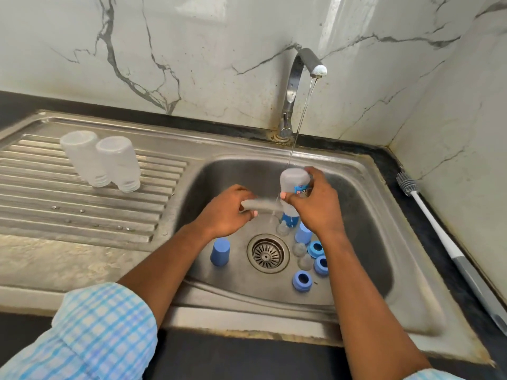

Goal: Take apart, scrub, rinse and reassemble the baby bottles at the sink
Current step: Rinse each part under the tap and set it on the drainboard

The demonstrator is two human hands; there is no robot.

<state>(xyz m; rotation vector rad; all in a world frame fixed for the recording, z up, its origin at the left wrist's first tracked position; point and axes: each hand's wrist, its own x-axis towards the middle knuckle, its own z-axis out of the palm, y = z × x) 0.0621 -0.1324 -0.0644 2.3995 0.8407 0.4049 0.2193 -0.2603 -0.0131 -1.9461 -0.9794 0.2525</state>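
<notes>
My right hand (315, 212) grips a translucent baby bottle (293, 181) with a blue print, base up, under the running water over the sink (365, 209). My left hand (227, 212) is curled round a grey, motion-blurred brush handle (263, 206) that reaches across to the bottle's lower end. Two clear bottles (82, 157) (118, 163) stand neck down on the drainboard (41, 204). In the basin lie blue caps (220, 252) (303, 233), blue collar rings (315, 248) (321, 266) (301, 281) and clear nipples (299, 249) (305, 262).
The tap (293, 86) at the back runs a thin stream onto the bottle. The drain strainer (268, 253) sits mid-basin. A long white-and-grey bottle brush (439, 229) lies on the dark counter right of the sink. Marble walls close off the back and right.
</notes>
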